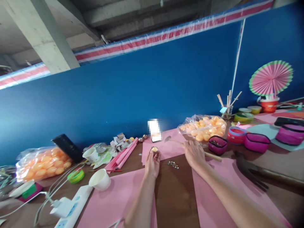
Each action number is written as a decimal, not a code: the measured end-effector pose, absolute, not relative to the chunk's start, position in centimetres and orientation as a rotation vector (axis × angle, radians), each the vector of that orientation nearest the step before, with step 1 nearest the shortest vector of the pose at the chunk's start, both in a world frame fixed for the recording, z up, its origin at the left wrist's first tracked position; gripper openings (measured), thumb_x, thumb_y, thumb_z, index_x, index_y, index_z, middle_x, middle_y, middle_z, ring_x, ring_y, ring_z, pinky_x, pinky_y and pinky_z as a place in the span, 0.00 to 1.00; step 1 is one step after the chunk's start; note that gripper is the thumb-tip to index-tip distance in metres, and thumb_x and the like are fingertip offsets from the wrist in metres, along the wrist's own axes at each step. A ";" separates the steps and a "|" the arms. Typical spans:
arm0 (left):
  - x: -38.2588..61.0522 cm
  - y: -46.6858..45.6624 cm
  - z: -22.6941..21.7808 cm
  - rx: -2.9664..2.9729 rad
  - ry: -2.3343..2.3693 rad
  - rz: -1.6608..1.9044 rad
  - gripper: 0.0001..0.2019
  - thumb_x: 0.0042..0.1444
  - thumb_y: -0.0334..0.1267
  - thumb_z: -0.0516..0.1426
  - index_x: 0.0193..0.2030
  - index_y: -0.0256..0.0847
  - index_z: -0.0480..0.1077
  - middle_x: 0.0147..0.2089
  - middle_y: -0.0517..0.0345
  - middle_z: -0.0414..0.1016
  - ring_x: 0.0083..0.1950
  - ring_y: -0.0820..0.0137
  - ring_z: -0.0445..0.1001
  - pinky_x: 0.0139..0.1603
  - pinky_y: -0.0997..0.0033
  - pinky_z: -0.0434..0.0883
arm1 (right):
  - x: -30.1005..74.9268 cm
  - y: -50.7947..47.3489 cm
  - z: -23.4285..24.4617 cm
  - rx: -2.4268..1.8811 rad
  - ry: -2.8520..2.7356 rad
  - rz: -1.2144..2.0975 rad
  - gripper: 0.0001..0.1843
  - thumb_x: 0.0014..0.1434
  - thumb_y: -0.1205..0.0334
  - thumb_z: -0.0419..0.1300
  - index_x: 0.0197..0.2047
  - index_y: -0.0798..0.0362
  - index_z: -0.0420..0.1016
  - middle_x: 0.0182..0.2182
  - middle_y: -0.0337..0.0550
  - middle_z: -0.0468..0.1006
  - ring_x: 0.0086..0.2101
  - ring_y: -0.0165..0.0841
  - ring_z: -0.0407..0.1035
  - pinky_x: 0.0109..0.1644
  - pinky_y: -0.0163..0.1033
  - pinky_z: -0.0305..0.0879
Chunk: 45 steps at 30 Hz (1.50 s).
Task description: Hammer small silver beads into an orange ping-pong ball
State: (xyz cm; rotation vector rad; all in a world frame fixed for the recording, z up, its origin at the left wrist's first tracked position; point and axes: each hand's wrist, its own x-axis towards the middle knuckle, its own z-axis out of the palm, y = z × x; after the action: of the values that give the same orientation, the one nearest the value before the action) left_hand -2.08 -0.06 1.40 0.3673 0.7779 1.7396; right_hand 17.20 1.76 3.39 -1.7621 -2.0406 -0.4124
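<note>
Near the middle of the table, my left hand (152, 164) has its fingers closed around a small ball (155, 149). The ball's top is pale orange, and its sides look dark and shiny like metal. My right hand (194, 153) is wrapped round the wooden handle of a small hammer (177, 142). The hammer's head points left, a little apart from the ball, and the handle's end sticks out to the right. Between my hands lie several shiny metal pieces (173, 164), too small to name exactly. Pink paper (166, 148) lies beneath the hammer head.
A bag of orange balls (204, 126) stands behind my right hand; another bag (45, 163) is far left. A magenta container (217, 145) and a claw hammer (251, 169) are at right. A white cup (99, 179) and power strip (76, 207) are at left.
</note>
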 end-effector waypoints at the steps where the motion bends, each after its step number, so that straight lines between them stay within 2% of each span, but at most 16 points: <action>1: -2.2 0.0 1.4 0.358 0.779 1.746 0.08 0.48 0.32 0.58 0.36 0.37 0.69 0.33 0.54 0.73 0.34 0.73 0.73 0.41 0.70 0.70 | 17.0 1.5 3.6 -1.716 -2.046 -0.413 0.12 0.60 0.66 0.43 0.38 0.54 0.67 0.33 0.48 0.70 0.36 0.36 0.62 0.37 0.38 0.53; 8: -2.5 0.1 1.0 0.415 0.805 1.779 0.09 0.46 0.35 0.59 0.35 0.36 0.70 0.32 0.54 0.72 0.32 0.74 0.72 0.37 0.72 0.70 | 15.7 -0.4 4.6 -1.394 -2.105 -0.323 0.14 0.62 0.63 0.42 0.42 0.50 0.67 0.31 0.43 0.72 0.35 0.31 0.63 0.33 0.34 0.52; 14: -2.2 0.0 0.9 0.464 0.756 1.772 0.12 0.47 0.33 0.58 0.41 0.40 0.68 0.34 0.55 0.72 0.32 0.75 0.71 0.38 0.73 0.69 | 15.1 -1.2 4.4 -1.348 -2.163 -0.296 0.16 0.61 0.64 0.44 0.51 0.45 0.61 0.31 0.41 0.72 0.34 0.31 0.65 0.32 0.34 0.53; 18: -2.2 -0.1 1.0 0.487 0.753 1.762 0.12 0.47 0.32 0.58 0.41 0.41 0.68 0.35 0.55 0.72 0.33 0.75 0.71 0.39 0.72 0.68 | 14.9 -1.3 4.2 -1.365 -2.202 -0.261 0.18 0.59 0.66 0.46 0.51 0.43 0.61 0.31 0.40 0.72 0.34 0.31 0.65 0.31 0.33 0.53; 36: -2.1 -0.2 1.0 0.531 0.773 1.748 0.17 0.46 0.33 0.59 0.45 0.40 0.67 0.33 0.56 0.72 0.30 0.77 0.70 0.34 0.76 0.68 | 15.0 -1.2 4.1 -1.350 -2.157 -0.255 0.18 0.60 0.65 0.46 0.52 0.44 0.62 0.31 0.40 0.73 0.34 0.30 0.66 0.31 0.32 0.54; 40: -2.3 -0.1 0.9 0.493 0.730 1.758 0.14 0.47 0.32 0.58 0.43 0.40 0.68 0.35 0.54 0.73 0.34 0.75 0.72 0.39 0.72 0.69 | 15.1 -1.2 4.2 -1.371 -2.100 -0.230 0.17 0.61 0.63 0.43 0.52 0.45 0.62 0.32 0.42 0.73 0.35 0.31 0.66 0.32 0.32 0.54; 45: -2.4 -0.1 1.1 0.369 0.692 1.733 0.06 0.49 0.30 0.56 0.35 0.35 0.70 0.36 0.50 0.74 0.39 0.70 0.73 0.44 0.69 0.70 | 15.1 -1.2 4.1 -1.370 -2.112 -0.208 0.18 0.60 0.64 0.45 0.53 0.44 0.62 0.32 0.41 0.73 0.35 0.31 0.66 0.32 0.32 0.54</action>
State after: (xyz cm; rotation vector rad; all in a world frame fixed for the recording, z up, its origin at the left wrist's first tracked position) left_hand -2.39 -0.06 1.15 0.3686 0.6923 1.7331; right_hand 15.07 -1.17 4.08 -1.3700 -2.1119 -0.2076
